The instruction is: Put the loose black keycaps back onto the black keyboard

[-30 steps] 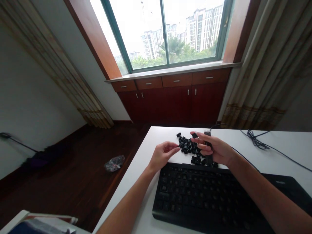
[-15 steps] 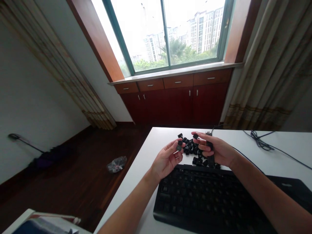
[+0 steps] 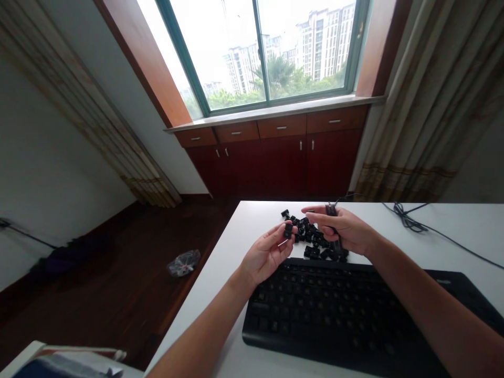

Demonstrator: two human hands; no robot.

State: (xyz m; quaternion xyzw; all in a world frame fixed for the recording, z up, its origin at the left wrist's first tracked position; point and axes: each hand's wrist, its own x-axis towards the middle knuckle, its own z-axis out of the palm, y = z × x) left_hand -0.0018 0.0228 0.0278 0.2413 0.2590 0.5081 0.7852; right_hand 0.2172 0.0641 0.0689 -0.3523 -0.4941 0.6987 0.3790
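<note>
My left hand (image 3: 268,254) is raised palm-up above the far left corner of a black keyboard (image 3: 346,315) and pinches a small black keycap (image 3: 288,230) between thumb and fingertips. My right hand (image 3: 345,229) hovers over a pile of loose black keycaps (image 3: 312,240) just beyond the keyboard. Its fingers are curled round a dark slim tool (image 3: 333,227) that points down into the pile. Both lie on a white table (image 3: 244,231).
A black cable (image 3: 413,224) runs across the table's far right. Beyond the table stand dark red cabinets (image 3: 275,157) under a window, with curtains at both sides. A crumpled plastic bag (image 3: 183,262) lies on the wooden floor. Papers (image 3: 59,362) show at the bottom left.
My left hand picked a keycap out of the pile, turned palm-up and lifted it. My right hand lowered slightly over the pile, keeping hold of the tool.
</note>
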